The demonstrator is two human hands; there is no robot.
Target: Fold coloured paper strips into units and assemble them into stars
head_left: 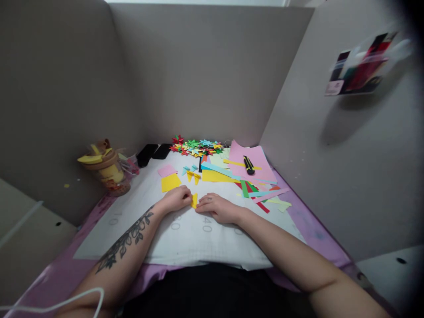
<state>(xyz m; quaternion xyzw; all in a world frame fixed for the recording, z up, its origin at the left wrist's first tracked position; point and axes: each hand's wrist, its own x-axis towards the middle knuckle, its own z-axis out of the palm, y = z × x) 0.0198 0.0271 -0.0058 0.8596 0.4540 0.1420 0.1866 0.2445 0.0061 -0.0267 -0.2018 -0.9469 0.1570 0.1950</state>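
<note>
Pinching a folded yellow paper strip (194,200) by its left edge, the left hand (178,198) grips narrowly — the right hand (219,208) touches the other edge, hold unclear — the strip lying below-right of the square yellow sheet (170,182).

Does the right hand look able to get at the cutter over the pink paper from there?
Likely yes: the cutter lies uncovered over the pink paper, ahead of the right hand, with seemingly only flat paper strips between. That hand would probably have to leave the yellow paper first.
</note>
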